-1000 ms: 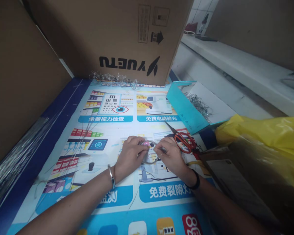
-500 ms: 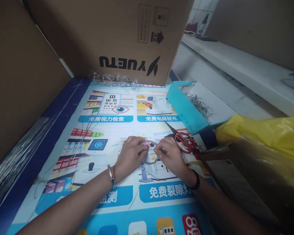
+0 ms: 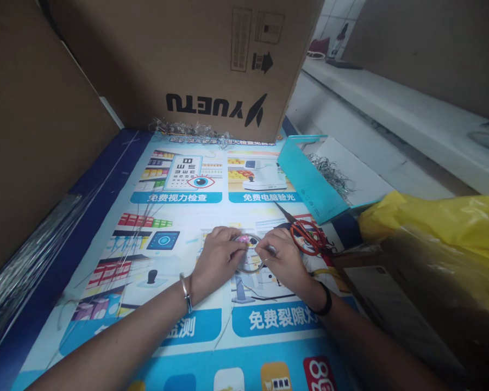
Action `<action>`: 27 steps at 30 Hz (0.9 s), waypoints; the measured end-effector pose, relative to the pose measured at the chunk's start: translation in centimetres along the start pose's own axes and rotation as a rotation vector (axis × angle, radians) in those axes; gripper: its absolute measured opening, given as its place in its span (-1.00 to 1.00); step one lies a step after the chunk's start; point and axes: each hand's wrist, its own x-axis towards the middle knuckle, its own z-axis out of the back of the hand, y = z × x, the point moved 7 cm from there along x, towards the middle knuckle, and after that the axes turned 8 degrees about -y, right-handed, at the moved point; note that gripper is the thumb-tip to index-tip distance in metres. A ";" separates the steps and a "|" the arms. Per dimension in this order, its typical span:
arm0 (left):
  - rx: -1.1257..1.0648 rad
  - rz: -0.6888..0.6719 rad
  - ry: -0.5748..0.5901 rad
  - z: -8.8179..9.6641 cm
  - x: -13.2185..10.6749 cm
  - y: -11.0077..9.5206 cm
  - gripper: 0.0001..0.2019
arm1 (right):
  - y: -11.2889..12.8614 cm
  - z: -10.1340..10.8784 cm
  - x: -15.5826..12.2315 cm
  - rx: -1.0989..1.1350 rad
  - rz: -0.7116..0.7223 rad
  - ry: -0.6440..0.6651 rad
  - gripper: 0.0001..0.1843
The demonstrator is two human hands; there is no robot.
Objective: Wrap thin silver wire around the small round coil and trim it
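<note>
Between my hands is a thin metal ring (image 3: 250,270), about as wide as a bracelet, lying low over the printed sheet. My left hand (image 3: 220,256) is closed on the ring's left side, thumb and forefinger pinching beside a small pink piece (image 3: 243,238) at its top. On the ring's right side, my right hand (image 3: 284,255) is closed in a pinch, its fingertips at the rim; whether a fine wire is also in them is too small to see. Scissors with red-orange handles (image 3: 309,237) lie just beyond my right hand, blades pointing away to the left.
A turquoise box (image 3: 313,182) holds a tangle of thin wires (image 3: 332,175). Clear beaded pieces (image 3: 191,129) lie along the foot of a large carton (image 3: 212,60). Long wire strands (image 3: 32,260) run down the left. A yellow bag (image 3: 440,222) and a plastic-covered carton (image 3: 407,304) stand at right.
</note>
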 end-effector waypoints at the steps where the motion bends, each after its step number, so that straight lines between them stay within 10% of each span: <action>1: 0.000 0.001 0.001 0.0 0.0 0.0 -0.80 | 0.0 0.0 0.0 0.000 0.001 -0.002 -0.83; 27: -0.021 -0.042 -0.027 0.0 0.1 -0.8 -0.80 | -0.5 0.2 0.2 0.056 -0.050 -0.003 -0.85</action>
